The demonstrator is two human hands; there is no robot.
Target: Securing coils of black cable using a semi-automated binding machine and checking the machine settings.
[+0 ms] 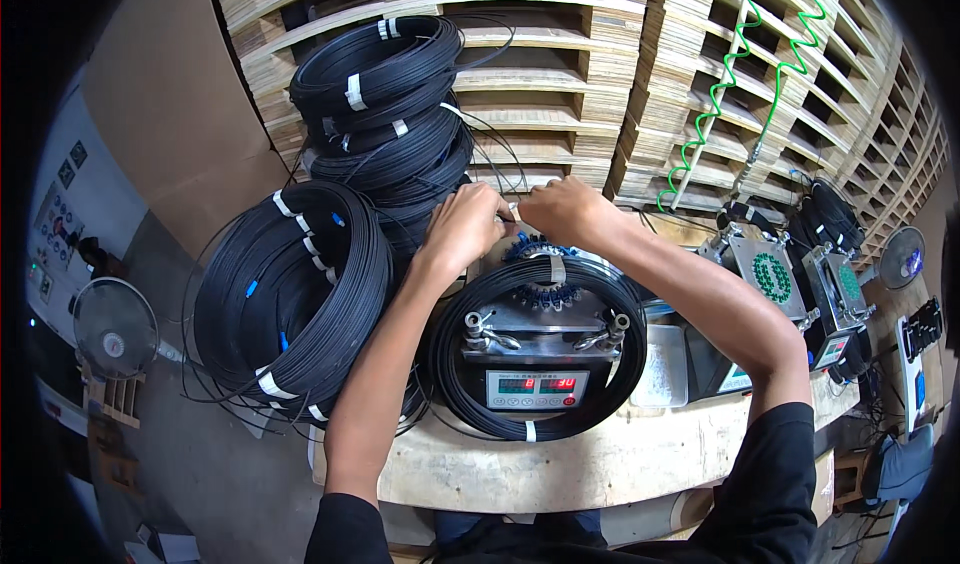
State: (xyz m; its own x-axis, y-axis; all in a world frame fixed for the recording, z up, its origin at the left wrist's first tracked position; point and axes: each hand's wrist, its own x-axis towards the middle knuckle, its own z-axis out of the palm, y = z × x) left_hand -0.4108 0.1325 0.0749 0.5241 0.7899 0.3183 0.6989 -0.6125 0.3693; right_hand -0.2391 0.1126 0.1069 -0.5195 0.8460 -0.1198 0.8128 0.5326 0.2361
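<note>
Pinching a white tie between the pressed-together fingertips of my left hand and right hand, I work at the far rim of the black cable coil because the winding machine holds it steady.

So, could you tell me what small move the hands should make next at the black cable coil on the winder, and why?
Probably press the white tape strip closed around the black cable coil: the left hand and right hand both pinch there at the coil's far edge, and other ties already sit elsewhere.
</note>
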